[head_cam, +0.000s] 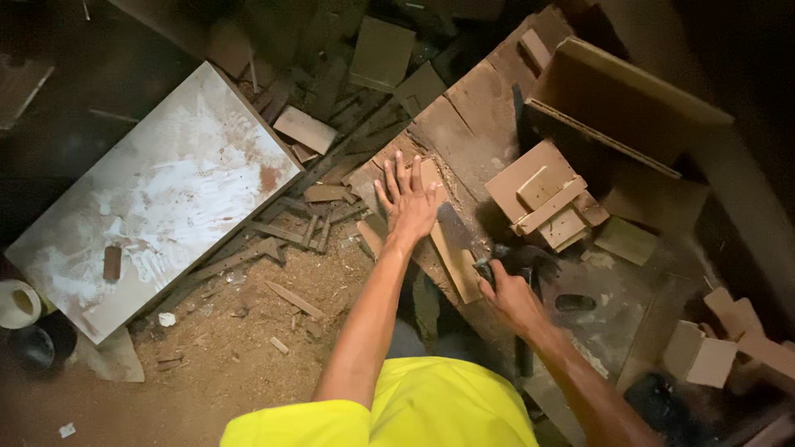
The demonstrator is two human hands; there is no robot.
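Note:
My left hand point(406, 199) lies flat with fingers spread on a worn wooden plank point(472, 116) of the workbench, pressing near the upper end of a light wood strip point(457, 266). My right hand point(509, 296) grips the dark handle of a broad-bladed cutting tool point(454, 225). The grey blade rests against the strip just right of my left wrist. My yellow shirt fills the bottom of the view.
A white smeared board point(157, 190) lies on the left. Wood offcuts and sawdust point(248, 348) cover the floor. Stacked wooden blocks point(542, 199) and a large board point(621, 99) sit to the right. More blocks point(712, 356) are at lower right; a tape roll point(16, 302) at far left.

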